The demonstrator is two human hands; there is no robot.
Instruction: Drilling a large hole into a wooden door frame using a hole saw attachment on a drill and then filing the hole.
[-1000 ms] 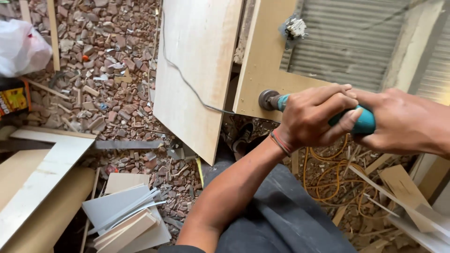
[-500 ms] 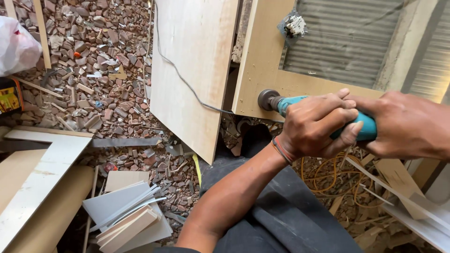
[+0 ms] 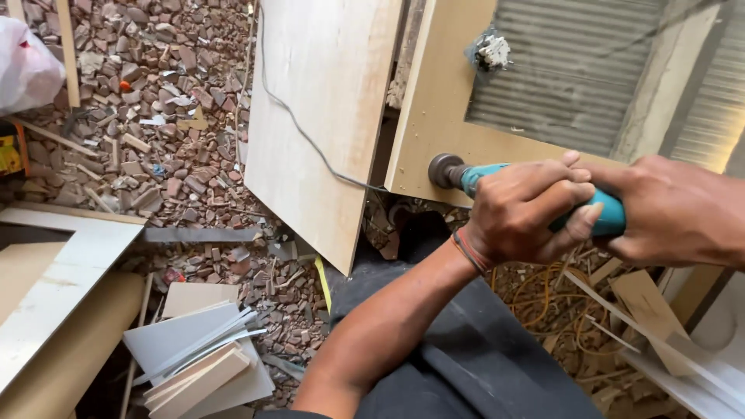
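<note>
Both hands grip a teal electric drill (image 3: 485, 177). My left hand (image 3: 521, 211) wraps the front of its body, with a thread band on the wrist. My right hand (image 3: 666, 209) holds the rear grip. The drill's dark chuck (image 3: 445, 170) presses against the lower left corner of a tan wooden frame (image 3: 434, 101) that surrounds a grey louvred panel (image 3: 574, 70). A thin cord (image 3: 310, 140) runs across a leaning plywood board (image 3: 326, 116) toward the drill.
Brick rubble and wood scraps (image 3: 155, 93) cover the ground at left. A white board (image 3: 62, 287) and a stack of offcuts (image 3: 198, 365) lie at lower left. Tangled orange cable (image 3: 559, 310) and wood strips (image 3: 660, 326) sit at lower right. A white bag (image 3: 27, 70) rests at the upper left.
The view has shifted slightly; the hands and drill sit a little lower and rightward in frame. The chuck stays against the frame's corner.
</note>
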